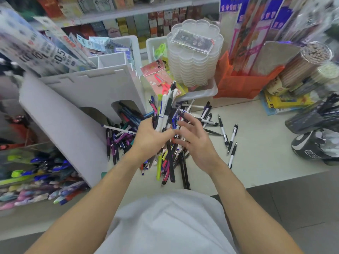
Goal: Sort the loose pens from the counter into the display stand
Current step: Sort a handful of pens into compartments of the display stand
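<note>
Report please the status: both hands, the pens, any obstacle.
Left hand has its grip on a bundle of pens, upright. Right hand open beside it. Loose pens piled before the display stand. Nothing blocks.

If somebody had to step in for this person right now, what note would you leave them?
Left hand grips a bundle of pens upright. Right hand is open beside the bundle, fingers spread.
Display stand sits to the left; its arched slot already holds some pens.
A big pile of loose pens remains on the counter, plus a few white-and-black pens to the right.
Left: most of the sorting.
</note>
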`<state>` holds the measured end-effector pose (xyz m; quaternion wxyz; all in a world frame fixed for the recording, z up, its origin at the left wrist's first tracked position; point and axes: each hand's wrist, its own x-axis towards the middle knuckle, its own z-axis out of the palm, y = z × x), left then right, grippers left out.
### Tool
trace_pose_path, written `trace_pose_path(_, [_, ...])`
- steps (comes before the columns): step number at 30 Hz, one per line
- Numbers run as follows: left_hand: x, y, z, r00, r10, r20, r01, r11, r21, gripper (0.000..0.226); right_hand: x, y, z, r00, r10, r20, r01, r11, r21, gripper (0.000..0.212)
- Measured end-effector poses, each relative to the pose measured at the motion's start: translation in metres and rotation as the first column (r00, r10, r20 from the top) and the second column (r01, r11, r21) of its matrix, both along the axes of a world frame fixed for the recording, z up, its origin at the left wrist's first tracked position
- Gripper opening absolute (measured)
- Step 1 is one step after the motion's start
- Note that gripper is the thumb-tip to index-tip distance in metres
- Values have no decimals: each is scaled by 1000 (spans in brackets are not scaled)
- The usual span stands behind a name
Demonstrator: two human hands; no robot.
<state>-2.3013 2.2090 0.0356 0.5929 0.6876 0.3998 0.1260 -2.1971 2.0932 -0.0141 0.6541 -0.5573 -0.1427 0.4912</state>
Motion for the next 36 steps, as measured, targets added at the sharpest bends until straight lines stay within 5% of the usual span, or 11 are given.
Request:
trace_pose_path(5, [1, -28, -24, 985, -169, -40, 147, 932, -333, 13, 11, 25, 20, 960, -84, 268, 46, 989, 142, 99])
trace_pose_path(8, [-1, -50, -34, 985, -175, -10, 150, 869, -472, 14, 3, 15, 10, 930, -148, 337, 139, 989, 52, 70])
trace_pose_path(10, [-3, -57, -39, 984, -176, 4, 150, 825, -545, 13, -5, 2, -3, 922, -257, 288, 272, 962, -12, 46])
trace_pose_path(12, [-3, -61, -44, 976, -216, 27, 189, 777, -601, 15, -11, -14, -14, 909, -367, 197, 383, 923, -46, 43])
trace_pose_path(15, [0, -71, -49, 969, -246, 30, 212, 765, -609, 19, -13, -29, -20, 873, -457, 168, 476, 875, -93, 54])
trace_pose_path(21, [-5, -84, -65, 963, -264, 55, 235, 722, -651, 28, -8, -37, -33, 827, -483, 287, 528, 843, -105, 39])
trace_pose_path(26, [2, -72, -58, 936, -346, -58, 268, 812, -519, 19, -5, -30, -23, 874, -430, 227, 459, 883, -93, 39])
trace_pose_path(31, [9, -32, -38, 843, -513, -162, 474, 850, -228, 25, 9, -13, -3, 899, -378, 220, 385, 923, 11, 43])
trace_pose_path(36, [-13, -33, -41, 811, -555, -183, 498, 821, -280, 19, -19, -10, -9, 902, -268, 339, 312, 946, -83, 41])
